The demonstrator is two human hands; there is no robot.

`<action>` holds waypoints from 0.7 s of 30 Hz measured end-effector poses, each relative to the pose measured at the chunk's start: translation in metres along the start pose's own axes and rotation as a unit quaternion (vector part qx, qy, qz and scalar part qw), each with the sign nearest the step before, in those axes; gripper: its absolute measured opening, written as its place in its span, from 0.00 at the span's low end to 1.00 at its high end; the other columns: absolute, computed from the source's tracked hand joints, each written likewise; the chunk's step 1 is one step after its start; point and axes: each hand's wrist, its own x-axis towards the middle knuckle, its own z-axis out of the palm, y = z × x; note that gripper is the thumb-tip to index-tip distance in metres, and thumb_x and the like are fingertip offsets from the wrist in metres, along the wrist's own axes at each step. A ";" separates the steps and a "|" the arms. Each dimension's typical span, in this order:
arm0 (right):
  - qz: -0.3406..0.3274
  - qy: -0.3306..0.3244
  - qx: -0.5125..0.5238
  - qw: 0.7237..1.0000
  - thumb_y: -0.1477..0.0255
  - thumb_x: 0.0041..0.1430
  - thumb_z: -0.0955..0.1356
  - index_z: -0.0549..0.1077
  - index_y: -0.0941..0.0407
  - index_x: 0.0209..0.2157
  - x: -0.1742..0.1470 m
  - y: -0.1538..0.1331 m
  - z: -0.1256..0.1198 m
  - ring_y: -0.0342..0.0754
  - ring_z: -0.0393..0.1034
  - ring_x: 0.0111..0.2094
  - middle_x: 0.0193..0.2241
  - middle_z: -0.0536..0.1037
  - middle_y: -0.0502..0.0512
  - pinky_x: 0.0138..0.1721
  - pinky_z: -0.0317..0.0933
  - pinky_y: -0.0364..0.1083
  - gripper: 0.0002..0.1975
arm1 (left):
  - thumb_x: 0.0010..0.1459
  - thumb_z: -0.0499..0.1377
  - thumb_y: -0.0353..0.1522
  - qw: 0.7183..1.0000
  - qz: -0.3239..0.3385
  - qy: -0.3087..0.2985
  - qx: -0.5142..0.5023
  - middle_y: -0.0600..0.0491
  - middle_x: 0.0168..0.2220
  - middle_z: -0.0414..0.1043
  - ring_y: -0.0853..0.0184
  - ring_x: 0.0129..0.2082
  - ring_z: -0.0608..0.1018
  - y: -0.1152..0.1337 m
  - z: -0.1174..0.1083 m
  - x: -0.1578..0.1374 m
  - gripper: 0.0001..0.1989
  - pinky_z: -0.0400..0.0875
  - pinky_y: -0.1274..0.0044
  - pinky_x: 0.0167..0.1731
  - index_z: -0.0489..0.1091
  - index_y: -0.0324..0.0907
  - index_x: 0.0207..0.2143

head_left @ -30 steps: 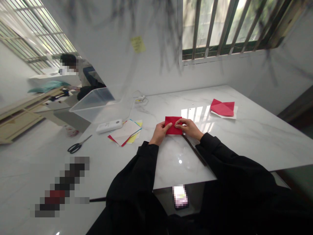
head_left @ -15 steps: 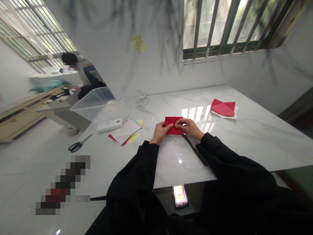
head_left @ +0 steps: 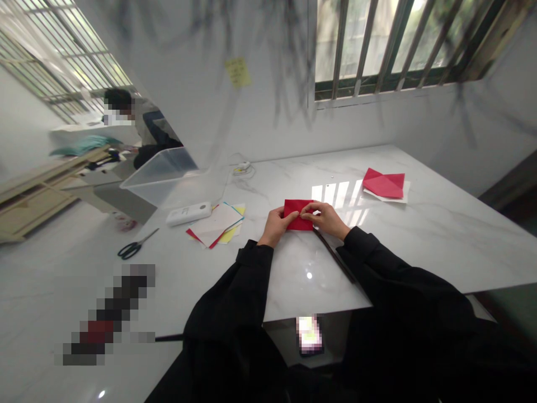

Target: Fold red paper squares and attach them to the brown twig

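Observation:
A red square of folded paper (head_left: 298,206) is held between my two hands over the white marbled table (head_left: 289,280). My left hand (head_left: 276,225) grips its left edge, thumb on the front face and the other fingers mostly hidden behind. With thumb and fingertips pinched together, my right hand (head_left: 328,218) touches the paper's middle and right side. The fine folds under the fingertips are too small to make out. Just below my right hand lies a thin dark stick (head_left: 333,254), slanting towards my right sleeve.
Left of my hands lie coloured paper sheets (head_left: 220,224), a white device (head_left: 188,214) and scissors (head_left: 136,245). A clear plastic bin (head_left: 168,176) stands behind them. Red and white papers (head_left: 384,184) rest at the right. Another person (head_left: 146,126) sits at the far left.
Both hands keep almost the same grip on the red paper. The whole view has shifted very slightly; nothing else has visibly moved.

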 end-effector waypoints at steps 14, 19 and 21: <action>0.008 -0.009 0.008 1.000 0.61 0.58 0.73 0.81 0.56 0.34 -0.001 -0.004 -0.001 0.48 0.70 0.36 0.36 0.77 0.56 0.35 0.65 0.46 0.11 | 0.45 0.74 0.44 1.000 0.004 0.005 -0.005 0.47 0.34 0.82 0.60 0.33 0.80 0.000 0.002 -0.001 0.23 0.75 0.69 0.39 0.80 0.36 0.39; -0.009 -0.004 0.003 1.000 0.63 0.58 0.73 0.80 0.54 0.34 0.000 -0.001 -0.001 0.47 0.70 0.36 0.35 0.74 0.53 0.36 0.65 0.46 0.09 | 0.45 0.74 0.44 1.000 -0.001 0.012 -0.013 0.48 0.34 0.82 0.61 0.33 0.80 0.000 0.002 0.000 0.24 0.74 0.70 0.38 0.80 0.36 0.39; -0.013 -0.002 0.001 1.000 0.63 0.59 0.73 0.80 0.54 0.34 -0.001 -0.001 -0.001 0.47 0.70 0.36 0.36 0.74 0.53 0.36 0.66 0.46 0.09 | 0.44 0.74 0.44 1.000 0.000 0.015 -0.010 0.48 0.34 0.82 0.61 0.33 0.80 0.000 0.002 0.001 0.24 0.74 0.71 0.38 0.80 0.35 0.38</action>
